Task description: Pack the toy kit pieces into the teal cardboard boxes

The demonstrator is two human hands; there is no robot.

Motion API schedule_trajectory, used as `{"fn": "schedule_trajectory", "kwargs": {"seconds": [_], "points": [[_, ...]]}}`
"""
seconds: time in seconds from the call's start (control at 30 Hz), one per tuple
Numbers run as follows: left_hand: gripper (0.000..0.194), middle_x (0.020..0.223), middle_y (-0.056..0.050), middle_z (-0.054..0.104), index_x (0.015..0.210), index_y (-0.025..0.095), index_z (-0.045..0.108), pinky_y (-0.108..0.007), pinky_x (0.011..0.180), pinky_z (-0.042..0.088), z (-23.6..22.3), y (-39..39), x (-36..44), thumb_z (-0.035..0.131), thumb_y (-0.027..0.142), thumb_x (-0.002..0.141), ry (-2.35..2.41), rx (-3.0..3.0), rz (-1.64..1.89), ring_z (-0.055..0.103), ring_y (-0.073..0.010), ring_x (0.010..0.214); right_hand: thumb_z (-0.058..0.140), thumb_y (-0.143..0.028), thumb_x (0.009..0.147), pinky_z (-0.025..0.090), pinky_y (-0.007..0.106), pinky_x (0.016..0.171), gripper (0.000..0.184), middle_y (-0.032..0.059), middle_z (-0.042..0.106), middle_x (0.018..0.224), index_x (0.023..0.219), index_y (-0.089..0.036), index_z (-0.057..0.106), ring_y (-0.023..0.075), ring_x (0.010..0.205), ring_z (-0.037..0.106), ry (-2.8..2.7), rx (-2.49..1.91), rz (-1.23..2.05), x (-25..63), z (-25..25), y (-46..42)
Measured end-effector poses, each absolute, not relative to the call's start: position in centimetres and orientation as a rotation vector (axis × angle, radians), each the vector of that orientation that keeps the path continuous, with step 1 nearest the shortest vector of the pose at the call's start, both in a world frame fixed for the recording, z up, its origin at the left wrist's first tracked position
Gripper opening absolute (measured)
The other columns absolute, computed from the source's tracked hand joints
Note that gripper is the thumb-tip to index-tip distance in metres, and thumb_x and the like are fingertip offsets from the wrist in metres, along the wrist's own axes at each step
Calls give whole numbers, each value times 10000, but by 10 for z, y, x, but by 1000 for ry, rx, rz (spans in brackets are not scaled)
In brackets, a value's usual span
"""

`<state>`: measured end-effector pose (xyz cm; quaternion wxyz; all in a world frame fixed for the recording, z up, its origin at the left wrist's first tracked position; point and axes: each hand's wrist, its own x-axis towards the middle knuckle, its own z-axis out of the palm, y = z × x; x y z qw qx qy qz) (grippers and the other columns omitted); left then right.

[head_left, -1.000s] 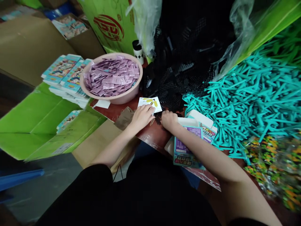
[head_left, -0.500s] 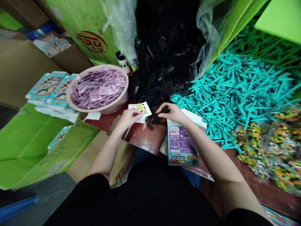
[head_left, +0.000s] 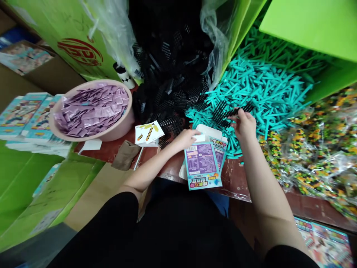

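Note:
My left hand (head_left: 187, 139) is at the open top of a purple and teal printed box (head_left: 203, 163), its fingers closed on a small white paper (head_left: 199, 138) beside the white flap. Whether that paper is loose or part of the box is hard to tell. A second such box (head_left: 220, 149) lies partly under the first. My right hand (head_left: 245, 124) pinches a black mesh piece (head_left: 223, 113) above the turquoise sticks (head_left: 259, 89). Printed leaflets (head_left: 150, 133) showing a yellow pickaxe lie left of my left hand.
A pink tub (head_left: 128, 119) of purple sachets stands left, beside stacked teal boxes (head_left: 21, 115). Black mesh pieces (head_left: 170, 89) spill from a green carton (head_left: 78, 44). Clear bags of orange, green and black pieces (head_left: 312, 149) lie right. A brown cloth-like item (head_left: 126, 154) lies near the leaflets.
My left hand has left the leaflets and moved right to the box. My right hand has moved right from the black pile, carrying black mesh over the turquoise sticks. The view has shifted right.

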<state>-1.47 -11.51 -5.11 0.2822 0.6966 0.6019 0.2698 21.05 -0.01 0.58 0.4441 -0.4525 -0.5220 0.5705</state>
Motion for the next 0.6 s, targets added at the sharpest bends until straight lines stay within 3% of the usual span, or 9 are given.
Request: {"fn": "schedule_trajectory", "kwargs": {"seconds": [0.13, 0.23, 0.4, 0.5, 0.6], "points": [[321, 1144, -116, 734, 1176, 177, 695, -403, 936, 521, -54, -154, 20, 476, 319, 987, 1603, 2190, 526, 701, -265, 1035, 716, -439, 798, 454, 167, 439, 658, -68, 663, 777, 1349, -282, 393, 121, 682, 724, -1271, -1126, 1280, 205, -19, -16], [333, 1018, -113, 746, 1174, 186, 683, -383, 822, 534, -51, -174, 39, 497, 387, 984, 1600, 2343, 502, 713, -262, 917, 715, -456, 763, 497, 193, 471, 802, -59, 660, 767, 1438, -271, 324, 149, 672, 720, -1360, -1099, 1323, 190, -37, -32], [347, 803, -93, 723, 1188, 217, 676, -282, 599, 459, -49, -181, 38, 476, 419, 989, 1588, 2483, 531, 674, -195, 672, 771, -431, 700, 553, 250, 563, 786, -74, 643, 633, 1383, -211, 452, 147, 573, 671, -1461, -1089, 1599, 204, -46, -50], [360, 762, -88, 706, 1041, 187, 710, -303, 640, 459, -48, -180, 26, 451, 433, 996, 1512, 2551, 590, 665, -198, 692, 763, -451, 734, 556, 282, 633, 732, -41, 688, 659, 1377, -207, 513, 157, 608, 671, -1614, -1139, 1605, 231, -38, -55], [392, 769, -92, 702, 925, 180, 718, -340, 712, 467, -46, -179, 22, 422, 424, 1005, 1440, 2556, 669, 663, -204, 736, 692, -544, 803, 556, 348, 772, 472, 43, 743, 803, 1114, -189, 714, 204, 794, 696, -2014, -1088, 1551, 243, -26, -63]]}}
